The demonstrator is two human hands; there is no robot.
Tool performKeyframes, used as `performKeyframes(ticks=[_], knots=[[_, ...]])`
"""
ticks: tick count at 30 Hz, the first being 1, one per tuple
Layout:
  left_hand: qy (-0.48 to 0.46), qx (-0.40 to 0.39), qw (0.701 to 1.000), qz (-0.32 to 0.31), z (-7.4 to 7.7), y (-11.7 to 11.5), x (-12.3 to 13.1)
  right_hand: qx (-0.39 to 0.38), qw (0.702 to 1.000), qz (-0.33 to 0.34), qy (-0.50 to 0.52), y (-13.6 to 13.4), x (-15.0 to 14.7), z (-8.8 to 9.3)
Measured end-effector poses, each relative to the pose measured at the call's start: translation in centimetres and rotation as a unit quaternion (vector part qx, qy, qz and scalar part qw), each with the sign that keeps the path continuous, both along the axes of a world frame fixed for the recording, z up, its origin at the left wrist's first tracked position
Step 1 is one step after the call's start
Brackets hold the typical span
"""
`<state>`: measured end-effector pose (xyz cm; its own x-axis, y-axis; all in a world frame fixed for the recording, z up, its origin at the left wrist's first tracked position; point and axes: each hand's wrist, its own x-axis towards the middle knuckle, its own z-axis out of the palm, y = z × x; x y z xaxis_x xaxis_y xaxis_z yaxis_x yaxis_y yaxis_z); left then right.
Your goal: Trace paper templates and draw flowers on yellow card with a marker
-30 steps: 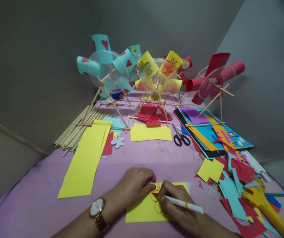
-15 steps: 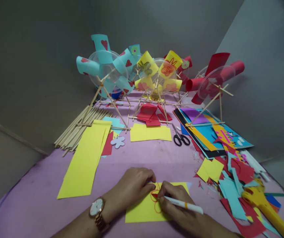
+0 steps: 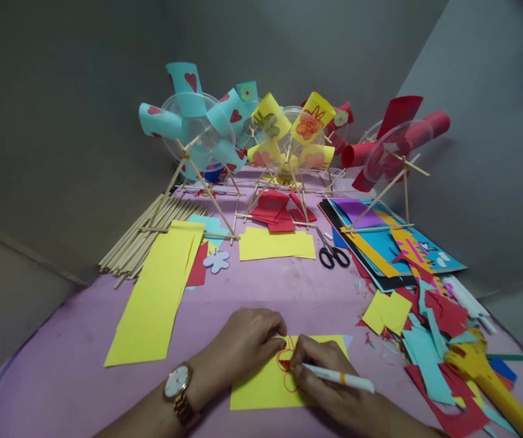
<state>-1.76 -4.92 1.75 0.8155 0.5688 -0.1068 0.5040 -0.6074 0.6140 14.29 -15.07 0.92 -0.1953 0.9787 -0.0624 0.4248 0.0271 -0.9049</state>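
Observation:
My right hand [image 3: 327, 374] is closed around a felt-tip marker [image 3: 334, 375] with a white barrel, an orange band and a red tip. The tip touches a yellow sheet of paper [image 3: 259, 392] lying flat before me. Red looped lines [image 3: 290, 382] show on the sheet, with a small filled red patch among them. My left hand [image 3: 252, 334], wearing a watch [image 3: 178, 382] at the wrist, rests on the sheet's upper left edge. Its fingers are curled and its thumb presses the paper. My right fingers hide part of the drawing.
Black-handled scissors [image 3: 333, 255] and yellow strips [image 3: 277, 244] lie ahead. Longer yellow strips [image 3: 151, 304] and wooden sticks [image 3: 147, 243] are at left. Paper scraps [image 3: 430, 365] and a yellow tool [image 3: 489, 377] lie at right. Stick-framed paper wheels [image 3: 288, 134] stand behind.
The red filling inside the small loop has grown slightly under the marker tip. My left hand stays in place.

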Motion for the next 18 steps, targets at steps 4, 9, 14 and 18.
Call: performKeyframes(ticks=[4,9,14,18], knots=[[-0.003,0.000,1.000,0.000,-0.12,0.01,-0.01,-0.001,1.000,0.000,-0.003,0.09,-0.03,0.18],[-0.005,0.000,1.000,-0.001,-0.16,-0.02,-0.01,0.004,1.000,0.001,-0.012,0.08,-0.01,-0.01],[-0.008,0.001,1.000,0.001,-0.12,-0.03,-0.03,0.011,1.000,0.003,0.004,0.02,0.01,-0.18],[-0.008,0.001,1.000,0.001,-0.09,0.02,0.02,0.003,1.000,0.000,0.007,0.08,-0.04,0.22]])
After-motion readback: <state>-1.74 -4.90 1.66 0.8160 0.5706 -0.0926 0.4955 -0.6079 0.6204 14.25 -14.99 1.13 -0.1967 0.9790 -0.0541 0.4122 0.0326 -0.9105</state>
